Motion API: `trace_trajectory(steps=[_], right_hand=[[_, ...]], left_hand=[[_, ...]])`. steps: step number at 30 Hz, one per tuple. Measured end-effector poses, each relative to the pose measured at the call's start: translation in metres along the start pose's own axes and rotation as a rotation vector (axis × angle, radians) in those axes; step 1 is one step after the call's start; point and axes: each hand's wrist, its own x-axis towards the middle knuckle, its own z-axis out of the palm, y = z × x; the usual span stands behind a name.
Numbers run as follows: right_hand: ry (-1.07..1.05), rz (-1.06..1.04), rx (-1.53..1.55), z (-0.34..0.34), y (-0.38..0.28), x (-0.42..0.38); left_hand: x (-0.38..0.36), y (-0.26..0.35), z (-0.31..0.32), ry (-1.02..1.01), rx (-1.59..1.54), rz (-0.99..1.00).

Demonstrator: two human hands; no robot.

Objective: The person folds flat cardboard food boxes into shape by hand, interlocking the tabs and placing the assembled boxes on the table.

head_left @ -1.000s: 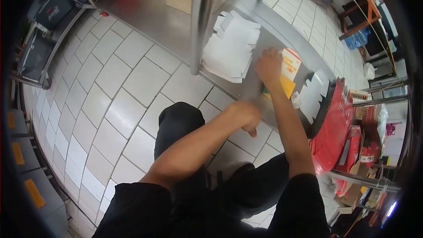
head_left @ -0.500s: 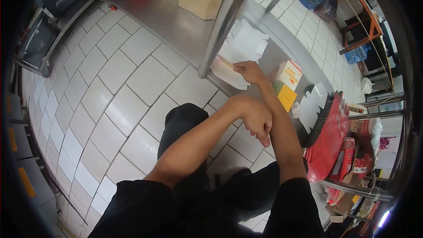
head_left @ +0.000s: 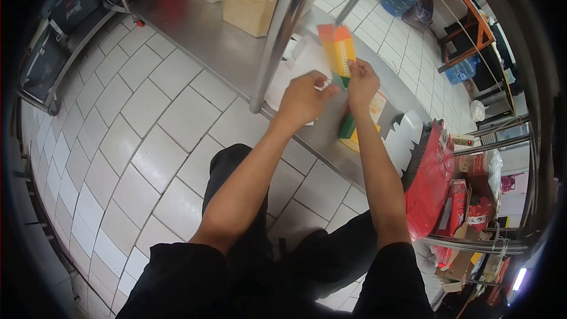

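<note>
My right hand (head_left: 362, 84) grips a flat printed carton piece (head_left: 344, 50), yellow and orange with a green lower part, held up above the metal shelf. My left hand (head_left: 303, 99) is just left of it, thumb and fingers apart; whether a fingertip touches the carton is blurred. White flat carton pieces (head_left: 276, 90) lie on the shelf behind and below my left hand. Below my right wrist, more printed carton pieces (head_left: 379, 105) in white, yellow and green lie partly hidden by my forearm.
A shiny metal post (head_left: 277, 41) rises from the edge of the steel shelf (head_left: 195, 29). Tan block-like containers (head_left: 251, 3) stand farther left on it. A red dustpan-like piece with a dark bristled edge (head_left: 433, 177) is right of my arm. White tiles (head_left: 159, 153) cover the floor.
My right hand has risen from the white pieces and now holds the yellow-orange carton upright. My left hand has moved from below the right forearm up and left, beside the carton.
</note>
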Motion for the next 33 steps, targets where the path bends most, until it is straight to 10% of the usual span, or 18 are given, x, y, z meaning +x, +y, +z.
trace_trajectory(steps=[12, 21, 26, 33], right_hand=[[-0.084, 0.005, 0.333, -0.013, -0.06, -0.038], [-0.469, 0.616, 0.632, -0.047, -0.057, -0.036], [-0.144, 0.06, 0.236, -0.071, -0.048, -0.03], [0.33, 0.109, 0.481, -0.133, -0.029, 0.002]], left_hand=[[0.019, 0.0, 0.022, 0.164, -0.477, -0.158], [-0.002, 0.026, 0.018, -0.022, -0.696, -0.074], [0.017, -0.016, 0.049, 0.122, -0.728, -0.095], [0.013, -0.021, 0.057, 0.325, -0.812, -0.415]])
